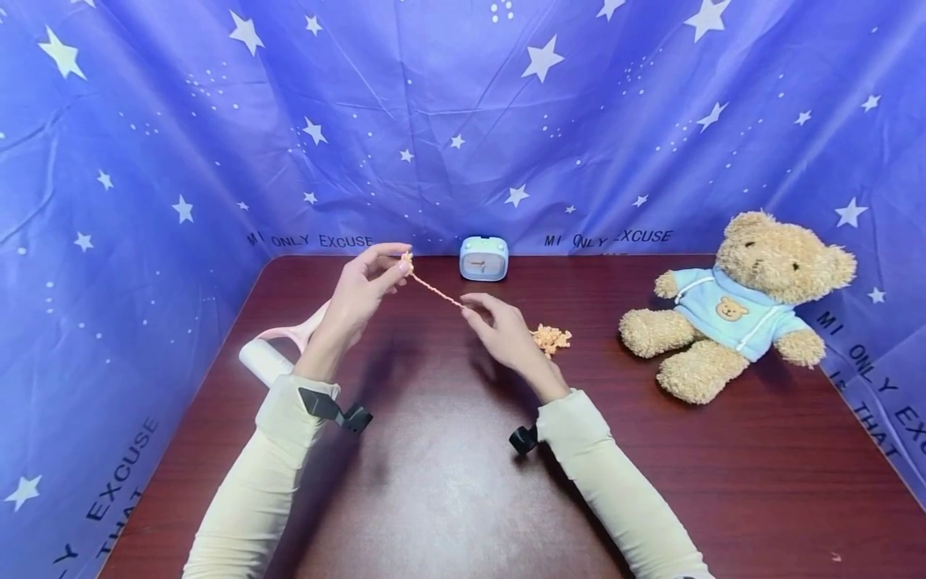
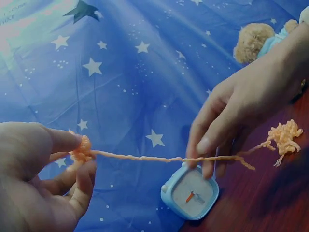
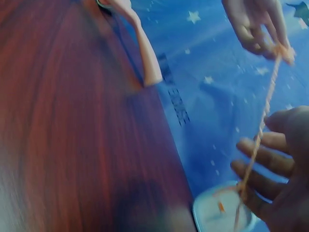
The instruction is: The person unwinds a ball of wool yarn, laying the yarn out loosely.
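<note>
My left hand (image 1: 356, 289) pinches a small peach-orange yarn bunch (image 2: 81, 149) between thumb and fingertips, raised above the table. A thin twisted yarn cord (image 1: 436, 291) stretches from it to my right hand (image 1: 502, 330), whose loosely curled fingers are around the cord. In the right wrist view the cord crosses in front of the right fingers (image 3: 263, 157), with the thumb beside it. Past that hand the cord forks, one short end loose and the other leading to a yarn clump (image 2: 285, 137). That clump lies on the table by the right wrist.
A light-blue clock (image 1: 484, 259) stands at the table's back edge. To the right sits a teddy bear (image 1: 738, 310) in a blue top. A white cylinder (image 1: 264, 363) and a pink-white handled thing (image 1: 292, 331) lie beside my left forearm. A starry blue curtain (image 1: 434, 104) surrounds the dark-red table (image 1: 448, 482).
</note>
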A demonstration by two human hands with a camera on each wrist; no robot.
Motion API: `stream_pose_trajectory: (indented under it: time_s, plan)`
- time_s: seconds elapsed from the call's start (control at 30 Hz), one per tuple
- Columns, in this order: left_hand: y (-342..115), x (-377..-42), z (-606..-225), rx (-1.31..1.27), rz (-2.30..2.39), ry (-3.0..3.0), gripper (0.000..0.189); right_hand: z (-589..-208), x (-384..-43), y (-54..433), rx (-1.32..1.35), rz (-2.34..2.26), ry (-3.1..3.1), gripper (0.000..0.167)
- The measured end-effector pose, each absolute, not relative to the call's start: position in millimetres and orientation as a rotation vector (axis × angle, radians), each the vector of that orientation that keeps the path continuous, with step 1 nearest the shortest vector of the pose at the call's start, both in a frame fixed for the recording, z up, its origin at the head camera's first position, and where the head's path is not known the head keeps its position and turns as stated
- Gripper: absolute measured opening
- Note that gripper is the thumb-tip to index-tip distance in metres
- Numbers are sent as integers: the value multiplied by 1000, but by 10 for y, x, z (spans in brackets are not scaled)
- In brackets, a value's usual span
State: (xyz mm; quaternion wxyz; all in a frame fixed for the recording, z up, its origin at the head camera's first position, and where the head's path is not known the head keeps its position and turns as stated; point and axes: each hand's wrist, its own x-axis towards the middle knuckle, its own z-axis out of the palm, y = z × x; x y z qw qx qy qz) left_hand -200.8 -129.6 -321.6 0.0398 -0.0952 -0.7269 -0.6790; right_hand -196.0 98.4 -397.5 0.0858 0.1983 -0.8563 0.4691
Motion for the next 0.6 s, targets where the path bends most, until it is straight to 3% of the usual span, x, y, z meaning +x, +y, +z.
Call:
stream_pose_trajectory:
  time_s: [0.27,0.6]
  plan:
    - [-1325,-1987,-3232,-288,-2253,-2146,18,-3935,-1890,794,652,1638,-2320,16]
    - [-1370,-2004,-3221,-131,-2294,-1982,19,-3719,-1856,1081,449,1682,-2180,15]
